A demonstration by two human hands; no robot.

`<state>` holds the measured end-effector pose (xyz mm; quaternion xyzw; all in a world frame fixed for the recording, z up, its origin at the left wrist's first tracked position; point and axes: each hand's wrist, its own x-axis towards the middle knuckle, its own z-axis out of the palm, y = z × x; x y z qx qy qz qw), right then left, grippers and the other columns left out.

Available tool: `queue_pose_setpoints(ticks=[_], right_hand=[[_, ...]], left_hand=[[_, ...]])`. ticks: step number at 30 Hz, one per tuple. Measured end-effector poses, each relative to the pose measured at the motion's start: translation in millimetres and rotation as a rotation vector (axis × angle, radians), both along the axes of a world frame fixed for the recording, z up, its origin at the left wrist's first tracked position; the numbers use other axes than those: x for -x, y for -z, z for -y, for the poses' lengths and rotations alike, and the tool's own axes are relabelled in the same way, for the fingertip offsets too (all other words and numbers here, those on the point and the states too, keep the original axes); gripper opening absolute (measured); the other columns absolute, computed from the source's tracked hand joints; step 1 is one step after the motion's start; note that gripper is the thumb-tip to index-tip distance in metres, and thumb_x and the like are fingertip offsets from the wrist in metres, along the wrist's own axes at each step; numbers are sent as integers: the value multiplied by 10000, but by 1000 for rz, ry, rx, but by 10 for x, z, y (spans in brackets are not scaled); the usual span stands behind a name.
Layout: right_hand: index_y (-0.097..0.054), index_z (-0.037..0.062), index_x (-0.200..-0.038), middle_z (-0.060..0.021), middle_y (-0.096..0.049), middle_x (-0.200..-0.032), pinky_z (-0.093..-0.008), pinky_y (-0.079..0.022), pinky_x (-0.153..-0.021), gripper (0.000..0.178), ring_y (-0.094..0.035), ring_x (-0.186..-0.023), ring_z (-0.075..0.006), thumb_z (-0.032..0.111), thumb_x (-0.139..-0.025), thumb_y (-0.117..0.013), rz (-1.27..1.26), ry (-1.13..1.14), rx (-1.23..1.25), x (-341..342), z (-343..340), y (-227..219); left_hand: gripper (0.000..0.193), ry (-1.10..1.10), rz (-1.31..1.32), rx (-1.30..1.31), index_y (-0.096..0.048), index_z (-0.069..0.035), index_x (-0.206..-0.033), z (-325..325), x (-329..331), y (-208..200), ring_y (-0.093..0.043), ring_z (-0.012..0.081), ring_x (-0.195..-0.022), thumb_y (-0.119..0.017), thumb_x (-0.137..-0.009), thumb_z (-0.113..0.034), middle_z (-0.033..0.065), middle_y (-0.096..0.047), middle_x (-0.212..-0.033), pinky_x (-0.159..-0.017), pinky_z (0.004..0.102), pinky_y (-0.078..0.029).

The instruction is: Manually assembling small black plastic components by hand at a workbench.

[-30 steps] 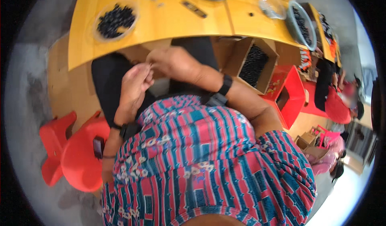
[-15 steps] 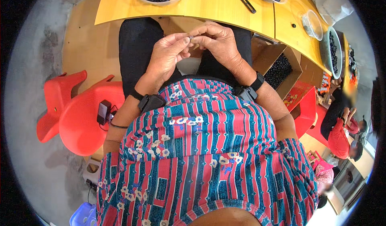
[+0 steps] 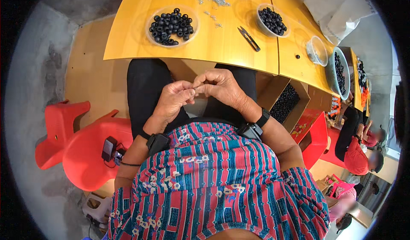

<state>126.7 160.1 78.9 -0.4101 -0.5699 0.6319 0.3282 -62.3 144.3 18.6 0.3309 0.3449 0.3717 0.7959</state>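
My left hand (image 3: pixel 173 98) and my right hand (image 3: pixel 223 87) meet fingertip to fingertip over my lap, just off the near table edge. Both are closed in a pinch around something tiny and thin, too small to make out. Beyond them, a clear round bowl (image 3: pixel 194 36) of black beads (image 3: pixel 173 25) stands on the yellow table (image 3: pixel 222 48). Small, shiny silvery pieces (image 3: pixel 220 1) lie scattered at the back. Black thread snips (image 3: pixel 249 39) rest to the right of the bowl.
A second bowl of black beads (image 3: pixel 272 22) stands near the table joint, with a clear tub (image 3: pixel 317 51) and a larger basin (image 3: pixel 332 74) farther right. Below the table is a cardboard box (image 3: pixel 304 96) of black pieces. Red chairs (image 3: pixel 96 154) stand at left; other people sit far right.
The view has tilted up, so more of the tabletop shows, with the silvery pieces now in sight. Both hands keep their fingertips together, with slight finger movement.
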Motion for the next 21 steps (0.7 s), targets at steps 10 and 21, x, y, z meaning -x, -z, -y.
queue_pose_setpoints(ticks=[10, 21], right_hand=[[-643, 7, -827, 16, -590, -688, -187, -426, -527, 33, -512, -584, -38, 13, -803, -622, -57, -72, 100, 87, -128, -71], [-650, -9, -813, -39, -614, -737, -221, -448, -589, 61, -547, -648, -86, 44, -784, -636, 291, 468, -445, 63, -580, -206]], left_hand=[[121, -70, -8, -41, -606, -36, -883, -45, 64, -66, -570, 81, -616, -649, -807, -120, 19, -624, -770, -535, 167, -415], [99, -20, 103, -30, -524, -80, -899, -59, 266, -84, -519, 84, -688, -549, -886, -176, 1, -542, -819, -669, 237, -446]])
